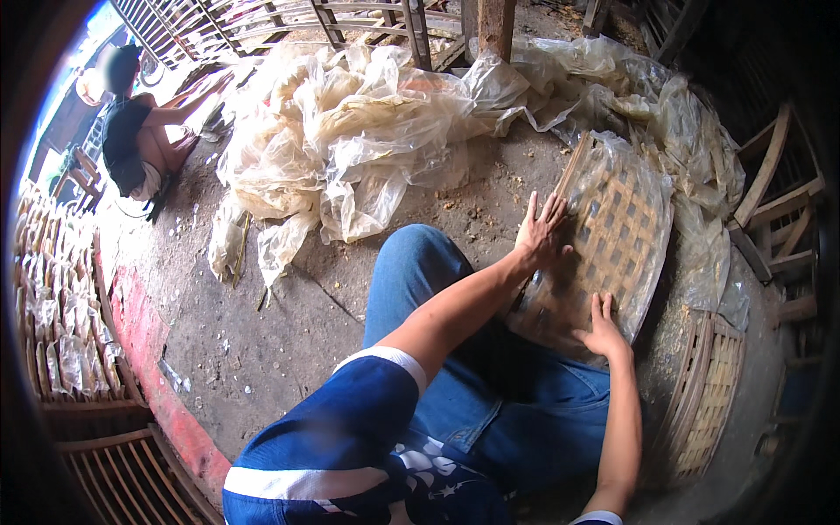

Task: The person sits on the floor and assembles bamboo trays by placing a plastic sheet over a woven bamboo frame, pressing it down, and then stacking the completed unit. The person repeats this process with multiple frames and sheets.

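Observation:
A flat woven bamboo tray (pixel 623 229) lies tilted before my crossed legs, with a clear plastic sheet (pixel 658 255) over its face. My left hand (pixel 542 233) rests near the tray's left edge, its fingers spread and pointing away from me. Lower down, at the near end, my right hand (pixel 602 329) touches the plastic with thumb and fingers apart. Neither hand grips anything that I can see. Shadow partly hides the tray's near left corner.
Crumpled plastic sheeting (pixel 350 131) is heaped beyond my knee and continues to the right. More woven trays (pixel 710 398) stand at my right, near wooden racks (pixel 783 206). At left are a slatted rack (pixel 131 472) and a crouching person (pixel 127 144).

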A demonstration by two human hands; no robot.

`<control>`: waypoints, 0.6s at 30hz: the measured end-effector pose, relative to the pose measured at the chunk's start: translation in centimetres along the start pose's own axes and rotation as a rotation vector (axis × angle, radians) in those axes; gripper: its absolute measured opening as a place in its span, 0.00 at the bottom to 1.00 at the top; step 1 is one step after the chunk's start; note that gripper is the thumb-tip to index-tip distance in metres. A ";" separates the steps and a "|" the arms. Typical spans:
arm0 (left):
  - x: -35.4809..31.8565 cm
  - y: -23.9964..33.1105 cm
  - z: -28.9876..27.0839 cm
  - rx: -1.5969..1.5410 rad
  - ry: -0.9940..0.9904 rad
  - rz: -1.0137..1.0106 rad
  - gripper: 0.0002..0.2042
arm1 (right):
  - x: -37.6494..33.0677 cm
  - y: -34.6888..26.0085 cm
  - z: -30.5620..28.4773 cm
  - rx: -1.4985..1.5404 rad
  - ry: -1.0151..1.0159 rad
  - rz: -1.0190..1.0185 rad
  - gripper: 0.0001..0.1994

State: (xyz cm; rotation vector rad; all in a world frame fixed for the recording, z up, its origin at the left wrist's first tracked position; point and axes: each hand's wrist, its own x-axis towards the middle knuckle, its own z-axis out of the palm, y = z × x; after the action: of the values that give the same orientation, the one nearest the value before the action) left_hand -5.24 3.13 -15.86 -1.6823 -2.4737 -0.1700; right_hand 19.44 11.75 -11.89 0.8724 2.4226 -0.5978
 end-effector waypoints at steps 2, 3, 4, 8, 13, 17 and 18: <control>0.1 -0.2 -0.3 -0.050 0.033 -0.011 0.38 | -0.1 -0.3 -0.4 0.059 -0.017 0.018 0.51; 0.0 -0.3 -0.2 -0.063 0.020 -0.002 0.38 | -0.3 -0.3 -0.9 0.098 -0.024 0.010 0.51; 0.0 -0.4 -0.2 -0.076 0.007 0.007 0.37 | -0.3 -0.4 -1.2 0.137 -0.030 0.002 0.50; 0.0 0.2 0.6 -0.096 0.018 0.048 0.37 | -0.4 -0.5 -1.6 0.125 -0.020 -0.015 0.48; 0.5 0.5 1.3 -0.131 -0.006 0.131 0.36 | 0.4 0.6 -0.8 0.076 0.027 -0.022 0.46; 0.6 0.7 1.6 -0.099 0.029 0.122 0.36 | 0.4 0.5 -1.1 0.094 0.018 -0.020 0.46; 0.8 0.7 1.4 -0.087 -0.003 0.147 0.35 | 0.4 0.7 -1.0 0.097 0.020 -0.032 0.46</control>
State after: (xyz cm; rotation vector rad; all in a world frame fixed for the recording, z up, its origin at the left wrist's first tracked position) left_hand -4.97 4.33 -17.08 -1.8923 -2.3644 -0.2622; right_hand 19.32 12.98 -11.55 0.8834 2.4469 -0.7269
